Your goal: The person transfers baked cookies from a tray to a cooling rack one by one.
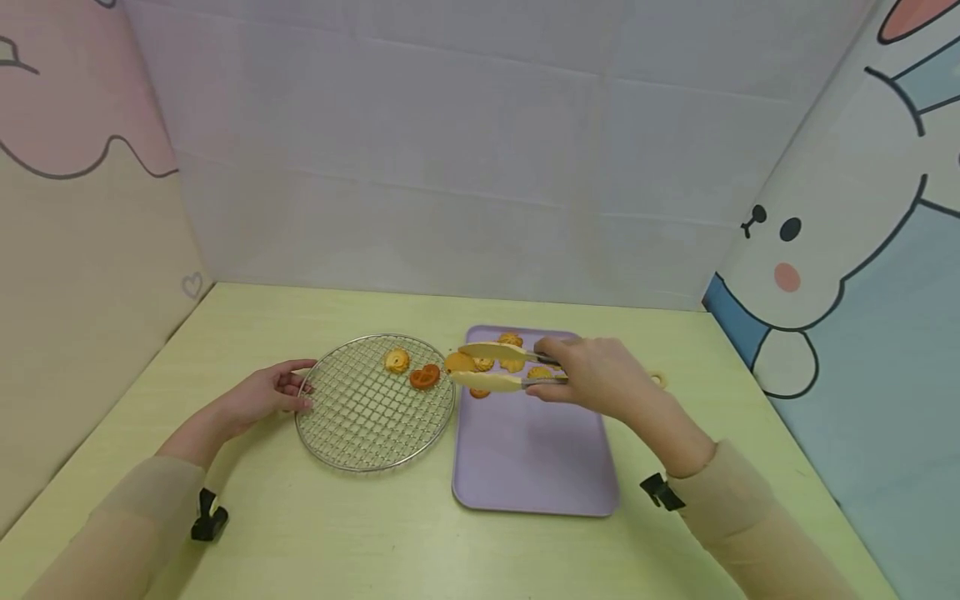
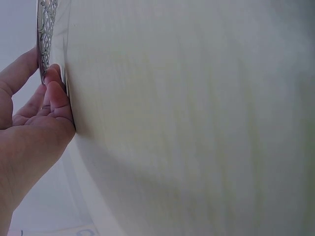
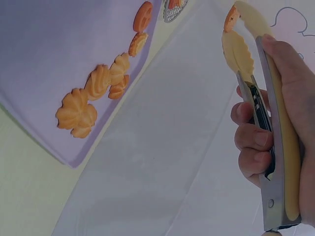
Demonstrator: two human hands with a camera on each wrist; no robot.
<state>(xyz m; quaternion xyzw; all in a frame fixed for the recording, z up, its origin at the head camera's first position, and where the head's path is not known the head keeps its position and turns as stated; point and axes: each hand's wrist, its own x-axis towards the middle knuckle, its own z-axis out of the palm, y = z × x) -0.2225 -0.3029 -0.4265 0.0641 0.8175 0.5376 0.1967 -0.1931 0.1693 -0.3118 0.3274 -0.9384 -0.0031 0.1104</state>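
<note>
My right hand (image 1: 592, 375) grips a pair of tongs (image 1: 487, 382) with pale yellow tips. Between those tips, in the right wrist view, a cookie (image 3: 232, 18) is pinched above the surface. On the left, my left hand (image 1: 262, 396) holds the edge of a round wire rack (image 1: 360, 425), thumb on one side and fingers on the other. A round cookie (image 1: 397, 360) and a brown pretzel-shaped cookie (image 1: 425, 377) lie on the rack. Beneath the tongs, several cookies (image 3: 76, 113) lie toward the far end of a purple tray (image 1: 536, 467).
The rack and tray lie side by side on a pale yellow-green table (image 1: 337, 533). A white wall (image 1: 465, 167) stands behind the table. Cartoon-printed panels (image 1: 840, 275) flank it on both sides.
</note>
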